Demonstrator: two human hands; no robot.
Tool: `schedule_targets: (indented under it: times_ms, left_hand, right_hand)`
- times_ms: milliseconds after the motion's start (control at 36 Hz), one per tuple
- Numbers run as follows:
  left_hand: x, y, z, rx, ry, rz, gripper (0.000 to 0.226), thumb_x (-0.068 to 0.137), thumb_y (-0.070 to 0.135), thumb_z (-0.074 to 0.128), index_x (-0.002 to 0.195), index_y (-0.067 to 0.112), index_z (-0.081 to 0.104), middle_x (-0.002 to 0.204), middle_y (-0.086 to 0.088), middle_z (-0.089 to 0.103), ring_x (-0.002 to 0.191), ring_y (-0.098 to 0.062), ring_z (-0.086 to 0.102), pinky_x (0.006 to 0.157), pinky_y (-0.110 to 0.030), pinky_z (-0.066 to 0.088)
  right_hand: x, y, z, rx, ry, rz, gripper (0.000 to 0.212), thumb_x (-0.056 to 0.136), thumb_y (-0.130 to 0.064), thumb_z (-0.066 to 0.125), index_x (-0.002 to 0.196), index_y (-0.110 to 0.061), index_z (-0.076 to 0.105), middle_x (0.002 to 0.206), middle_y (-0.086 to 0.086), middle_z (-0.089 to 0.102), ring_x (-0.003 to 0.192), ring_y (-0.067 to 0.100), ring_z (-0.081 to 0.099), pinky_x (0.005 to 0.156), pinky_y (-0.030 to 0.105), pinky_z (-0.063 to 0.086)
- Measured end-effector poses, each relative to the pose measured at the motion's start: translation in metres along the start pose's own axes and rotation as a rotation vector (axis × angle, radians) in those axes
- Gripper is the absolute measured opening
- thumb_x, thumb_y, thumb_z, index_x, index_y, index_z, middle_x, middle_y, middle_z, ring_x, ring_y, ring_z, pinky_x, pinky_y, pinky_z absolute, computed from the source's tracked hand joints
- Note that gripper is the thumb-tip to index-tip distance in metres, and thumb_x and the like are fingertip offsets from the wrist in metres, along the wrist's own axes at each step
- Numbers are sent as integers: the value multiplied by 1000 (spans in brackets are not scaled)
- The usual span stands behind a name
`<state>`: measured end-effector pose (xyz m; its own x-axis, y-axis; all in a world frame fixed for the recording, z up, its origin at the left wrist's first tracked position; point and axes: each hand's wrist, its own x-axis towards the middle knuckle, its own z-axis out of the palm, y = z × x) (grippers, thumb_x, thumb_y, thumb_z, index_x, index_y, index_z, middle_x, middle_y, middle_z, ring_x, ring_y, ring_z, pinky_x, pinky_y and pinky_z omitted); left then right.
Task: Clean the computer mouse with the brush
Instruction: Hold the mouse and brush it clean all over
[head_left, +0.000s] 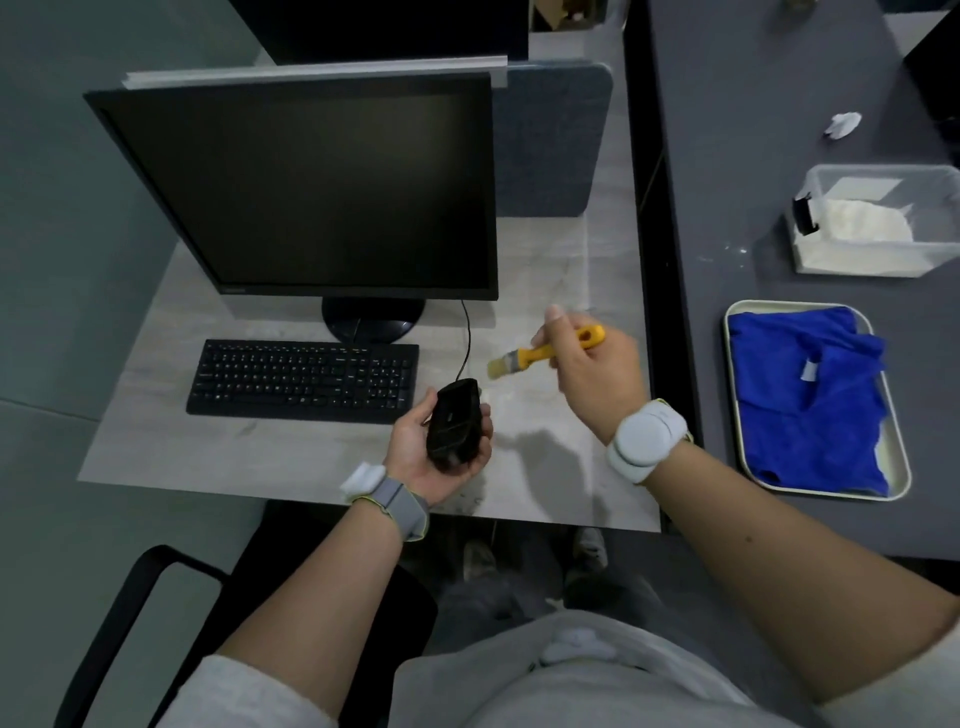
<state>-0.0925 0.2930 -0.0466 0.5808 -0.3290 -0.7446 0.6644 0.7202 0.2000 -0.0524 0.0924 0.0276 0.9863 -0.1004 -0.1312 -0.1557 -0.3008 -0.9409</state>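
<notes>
The mouse (454, 423) is cupped in the left hand (434, 457), palm up, with the fingers curled around its right side and the thumb laid along its left edge. It is held clear of the desk (291, 457), near the front edge, with its underside turned up towards the camera. Its cable (467, 338) is seen running from its far end up towards the monitor (306, 192).

The brush (545, 353) is gripped in the right hand (597, 374), fingers closed around the yellow handle and the thumb raised along it. The handle's end with its hole is seen past the knuckles to the right. The bristles are pointed left and slightly down, and are held above and to the right of the mouse, near it but not touching it.

A white band (647, 436) is worn on the right wrist, and a grey strap (395, 499) on the left.

Just left of the mouse, a black keyboard (304, 382) is laid flat on the desk, with the monitor's round foot behind it. The screen is dark.

Well to the right of the brush hand, on a darker table (727, 156), a pale tray (901, 462) is filled with a crumpled blue cloth (810, 405). Beyond it, a clear tub (878, 223) with white contents is placed, and farther off a small crumpled white scrap (842, 124) is seen.
</notes>
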Motion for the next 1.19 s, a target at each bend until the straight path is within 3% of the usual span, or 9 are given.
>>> schedule_targets:
  times_ms: [139, 361, 528, 639, 778, 917, 1000, 1139, 1194]
  left_hand:
    - [-3, 3, 0, 42, 13, -2, 46, 100, 49, 46, 111, 11, 70, 90, -6, 65, 74, -19, 67, 51, -29, 57]
    - [-1, 3, -2, 114, 24, 14, 46, 99, 49, 47, 104, 14, 77, 97, -7, 62, 76, -20, 58, 46, -25, 53]
    - [-4, 6, -5, 57, -28, -27, 40, 100, 46, 47, 108, 14, 69, 86, -2, 62, 72, -15, 63, 44, -26, 52]
    - [-4, 5, -4, 49, -6, -38, 42, 99, 46, 49, 102, 9, 68, 84, -4, 62, 70, -16, 63, 41, -24, 50]
    - [-5, 5, -5, 41, -42, -35, 40, 100, 45, 48, 104, 13, 72, 85, -1, 60, 70, -13, 63, 43, -24, 50]
    - [-2, 3, -6, 38, -13, -46, 42, 99, 47, 50, 106, 9, 66, 85, -4, 60, 68, -15, 63, 41, -24, 49]
    - [0, 2, -9, 51, -25, -33, 39, 99, 46, 48, 107, 13, 69, 87, -1, 61, 70, -14, 62, 43, -23, 50]
    - [0, 0, -6, 30, 6, -44, 41, 99, 46, 48, 104, 9, 67, 86, -3, 61, 68, -14, 62, 42, -22, 48]
    - [2, 0, -7, 27, 15, -35, 41, 99, 46, 49, 106, 9, 67, 86, -3, 61, 69, -15, 62, 43, -23, 48]
  right_hand:
    - [2, -1, -5, 49, 122, -19, 46, 103, -51, 51, 75, -25, 76, 61, 7, 64, 61, 31, 62, 61, 46, 55]
    - [4, -13, -8, 224, -413, 57, 49, 110, -24, 51, 72, -2, 73, 50, 2, 55, 44, 18, 48, 47, 24, 40]
    - [8, -8, -1, 46, 34, -19, 46, 107, -43, 50, 78, -18, 76, 62, 16, 62, 53, 25, 56, 54, 35, 46]
    - [11, -18, -4, 159, -298, 23, 50, 109, -34, 50, 76, -6, 75, 52, 4, 57, 45, 19, 51, 51, 24, 43]
    - [12, -12, 0, -72, 0, -39, 49, 107, -46, 48, 82, -14, 75, 60, 7, 61, 58, 29, 61, 59, 36, 49]
    - [13, -16, -1, 77, -260, 50, 52, 108, -39, 50, 73, -9, 74, 56, 9, 60, 47, 24, 56, 51, 29, 45]
    - [11, -12, 1, -252, -61, -88, 52, 108, -44, 48, 78, -10, 73, 66, 8, 68, 64, 28, 64, 62, 40, 52]
    - [9, -18, -1, 143, -236, 41, 52, 109, -36, 50, 75, -4, 74, 52, 6, 57, 45, 22, 53, 49, 24, 44]
    - [10, -13, 1, -16, -212, 25, 50, 108, -40, 50, 75, -10, 74, 55, 4, 60, 49, 24, 58, 54, 30, 48]
